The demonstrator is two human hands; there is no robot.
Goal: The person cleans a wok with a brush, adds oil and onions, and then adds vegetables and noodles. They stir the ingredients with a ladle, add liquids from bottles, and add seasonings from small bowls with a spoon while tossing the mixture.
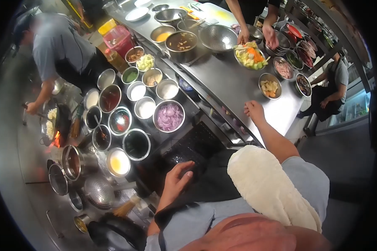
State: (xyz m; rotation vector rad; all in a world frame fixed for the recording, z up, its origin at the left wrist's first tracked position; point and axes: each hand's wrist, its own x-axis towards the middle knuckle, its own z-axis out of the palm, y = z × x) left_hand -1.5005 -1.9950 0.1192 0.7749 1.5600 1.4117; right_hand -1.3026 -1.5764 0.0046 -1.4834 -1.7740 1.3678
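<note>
My left hand (pixel 178 180) hovers in front of my dark apron, thumb and fingers apart, with nothing in it. My right hand (pixel 254 111) is over the edge of the steel counter (pixel 234 90), its fingers loosely bent and apart, no object visible in them. Nearest to it is a metal bowl of pale yellow pieces (pixel 269 88). A bowl of sliced purple onion (pixel 169 116) stands between my two hands, beyond my left one. A cream-coloured cloth (pixel 264 178) hangs over my right shoulder.
Across the counter, another person's hands hold a bowl of chopped vegetables (pixel 251 56). At left, a person (pixel 65 50) works a wok (pixel 62 121) above a flame (pixel 56 140). Several seasoning containers (pixel 111 98) stand between us. A perforated ladle (pixel 99 191) lies lower left.
</note>
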